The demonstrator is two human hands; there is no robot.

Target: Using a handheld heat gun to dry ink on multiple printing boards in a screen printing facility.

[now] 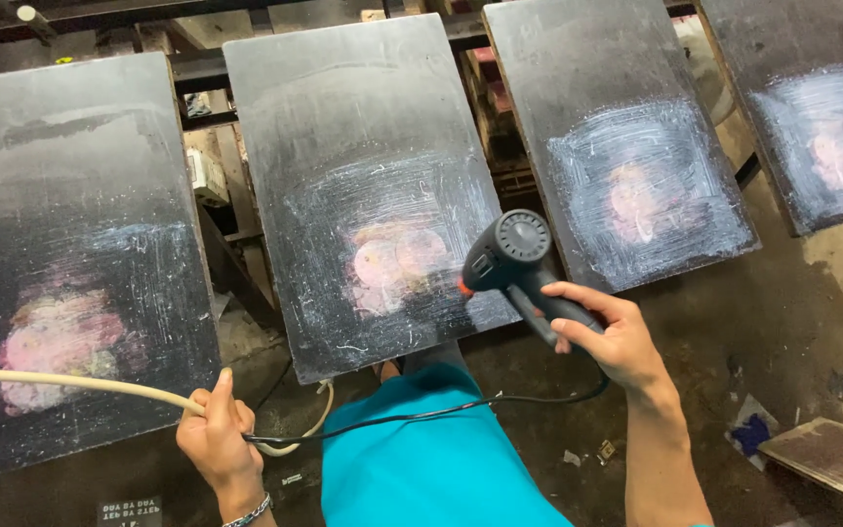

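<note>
At centre frame the right hand [612, 342] has its fingers wrapped around a black plastic heat gun [514, 263], nozzle facing a scuffed black rectangular platen [363, 146] stained pink. At lower left, the left hand [215, 434] grips a cream hose [60, 383] and the thin black cord [421, 413]. Similar platens fan across the frame above a grimy concrete floor [782, 322].

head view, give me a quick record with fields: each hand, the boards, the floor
right hand: grips black pistol-shaped heat gun, nozzle towards middle board
left hand: closed on cream hose and thin black cable
boards: four dark rectangular platens, each with scratched pale patch and pink residue
floor: dark, stained, with scraps
</note>
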